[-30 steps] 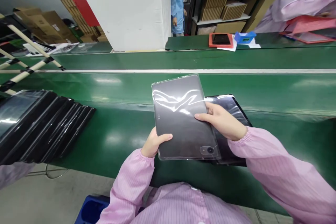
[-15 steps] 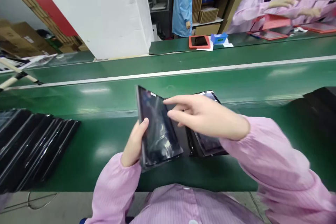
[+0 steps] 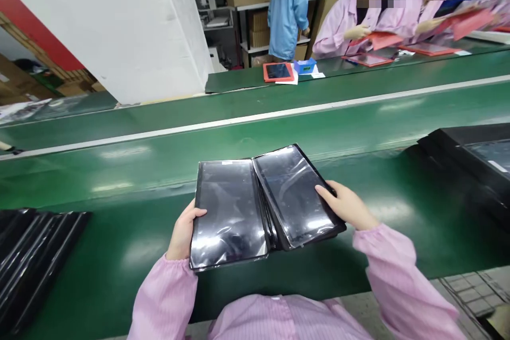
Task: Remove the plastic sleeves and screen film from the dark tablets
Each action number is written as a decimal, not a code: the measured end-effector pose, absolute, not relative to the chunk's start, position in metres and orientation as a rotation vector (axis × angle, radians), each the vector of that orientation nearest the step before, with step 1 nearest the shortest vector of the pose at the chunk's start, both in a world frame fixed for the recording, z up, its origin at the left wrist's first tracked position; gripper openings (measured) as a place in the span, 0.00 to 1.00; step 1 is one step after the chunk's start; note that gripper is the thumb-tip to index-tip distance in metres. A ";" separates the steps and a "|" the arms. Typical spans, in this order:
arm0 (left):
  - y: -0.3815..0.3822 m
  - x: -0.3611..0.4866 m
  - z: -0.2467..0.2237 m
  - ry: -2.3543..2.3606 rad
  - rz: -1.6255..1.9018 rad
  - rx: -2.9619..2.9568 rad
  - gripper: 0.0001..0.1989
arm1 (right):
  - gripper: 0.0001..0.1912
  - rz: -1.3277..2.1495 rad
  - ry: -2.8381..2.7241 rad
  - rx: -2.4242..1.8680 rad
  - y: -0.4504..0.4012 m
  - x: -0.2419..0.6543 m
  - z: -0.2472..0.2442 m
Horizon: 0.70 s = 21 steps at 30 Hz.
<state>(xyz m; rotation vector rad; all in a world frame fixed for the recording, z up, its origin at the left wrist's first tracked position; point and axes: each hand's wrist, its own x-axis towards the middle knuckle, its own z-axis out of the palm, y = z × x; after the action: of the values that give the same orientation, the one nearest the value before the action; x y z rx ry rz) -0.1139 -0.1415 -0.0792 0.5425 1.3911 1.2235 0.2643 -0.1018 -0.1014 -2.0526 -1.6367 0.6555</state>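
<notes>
Now tilted flatter, the left tablet (image 3: 228, 210) is pinched at its outer edge by my left hand (image 3: 184, 231), above the green table (image 3: 131, 255). My right hand (image 3: 347, 206) has shifted to pinch the right tablet (image 3: 295, 194) alongside.

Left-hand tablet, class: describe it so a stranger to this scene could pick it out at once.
Start with the long green bench crossing the picture, then drop to the person's left hand at its near side. The left tablet is the glossy dark one in that hand, with a small white strip at its top; the right tablet, turned further askew, shows none.
</notes>
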 end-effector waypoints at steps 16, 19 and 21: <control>-0.154 -0.102 -0.104 1.763 1.080 1.057 0.27 | 0.27 0.871 -1.433 -1.942 -0.128 0.248 -0.107; -0.155 -0.102 -0.092 1.720 1.128 1.036 0.29 | 0.25 0.922 -1.414 -1.931 -0.124 0.249 -0.097; -0.154 -0.104 -0.083 1.647 1.157 0.974 0.32 | 0.24 0.990 -1.386 -1.868 -0.126 0.248 -0.089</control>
<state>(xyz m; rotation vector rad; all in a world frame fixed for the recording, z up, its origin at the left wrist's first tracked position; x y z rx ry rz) -0.1041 -0.1540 -0.0833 0.9736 1.6470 1.1568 0.2479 -0.1264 -0.0889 -1.8680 -1.3861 0.9903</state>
